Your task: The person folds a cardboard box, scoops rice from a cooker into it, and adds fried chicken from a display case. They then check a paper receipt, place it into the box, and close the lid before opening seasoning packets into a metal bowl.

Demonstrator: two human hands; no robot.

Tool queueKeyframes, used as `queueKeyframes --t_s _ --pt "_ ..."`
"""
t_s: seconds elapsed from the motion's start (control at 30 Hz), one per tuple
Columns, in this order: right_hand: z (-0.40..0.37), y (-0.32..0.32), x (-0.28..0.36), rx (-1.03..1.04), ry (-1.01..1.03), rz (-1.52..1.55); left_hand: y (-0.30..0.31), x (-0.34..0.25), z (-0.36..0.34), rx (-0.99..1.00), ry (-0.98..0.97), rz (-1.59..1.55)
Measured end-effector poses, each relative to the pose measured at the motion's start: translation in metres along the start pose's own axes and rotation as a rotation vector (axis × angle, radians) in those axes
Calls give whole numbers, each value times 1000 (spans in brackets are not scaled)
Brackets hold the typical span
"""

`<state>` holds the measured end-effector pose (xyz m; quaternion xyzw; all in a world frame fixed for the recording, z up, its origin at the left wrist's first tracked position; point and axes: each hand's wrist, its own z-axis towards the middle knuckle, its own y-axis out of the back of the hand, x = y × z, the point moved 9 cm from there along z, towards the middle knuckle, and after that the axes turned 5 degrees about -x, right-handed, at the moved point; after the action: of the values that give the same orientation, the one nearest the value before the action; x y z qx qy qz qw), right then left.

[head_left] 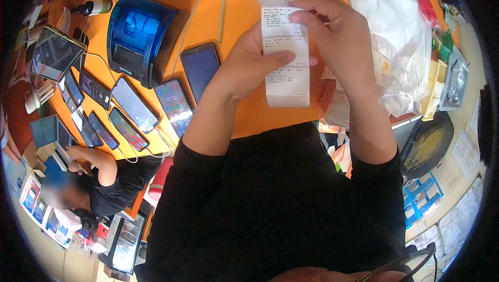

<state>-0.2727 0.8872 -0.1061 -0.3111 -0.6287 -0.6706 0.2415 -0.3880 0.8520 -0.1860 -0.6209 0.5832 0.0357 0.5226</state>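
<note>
A long printed receipt strip [287, 87] hangs in front of me over the orange table, its lines of order text facing up. My left hand [254, 56] is closed on its middle, thumb across the paper and fingers behind it. Higher up, my right hand [332, 25] pinches the strip's right edge between thumb and finger. The top section of the paper, marked with a large printed code, reaches toward a pale plastic container at the table's far edge. Left of my forearm lies a dark-screened phone [200, 71].
A blue receipt printer [138, 38] stands left on the orange table [200, 14]. Several phones, some cabled, surround a lit phone [134, 103]; a tablet [57, 53] is farther left. Plastic bags [397, 38] lie right. Another person [112, 183] sits at lower left beside a laptop [52, 131].
</note>
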Motion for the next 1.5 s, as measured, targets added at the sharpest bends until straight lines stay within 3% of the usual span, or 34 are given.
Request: queueKeyframes --t_s 0.27,0.37,0.47,0.67,0.77,0.9,1.07,1.27,1.4,1.5 --pt "-9 7 11 9 0 3 -15 -2 -14 74 9 -20" --pt "-16 18 22 -89 161 -59 -12 -2 -19 33 -5 82" --pt "-25 29 21 -33 -27 221 -11 -6 -27 62 -70 238" --pt "-46 84 20 -307 69 445 -29 -1 -44 182 8 47" --pt "-44 81 57 -171 64 482 -31 1 -46 223 -26 106" --pt "-64 64 30 -130 45 374 -30 7 -52 221 9 115" --pt "-62 41 23 -49 -170 377 -26 8 -52 150 66 86" --pt "-59 17 9 -107 -160 443 -17 2 -39 104 2 237" --pt "-59 10 16 22 -144 285 13 -14 6 -27 -8 -293" --pt "-45 18 26 12 -26 22 19 -15 35 -43 -36 -205"
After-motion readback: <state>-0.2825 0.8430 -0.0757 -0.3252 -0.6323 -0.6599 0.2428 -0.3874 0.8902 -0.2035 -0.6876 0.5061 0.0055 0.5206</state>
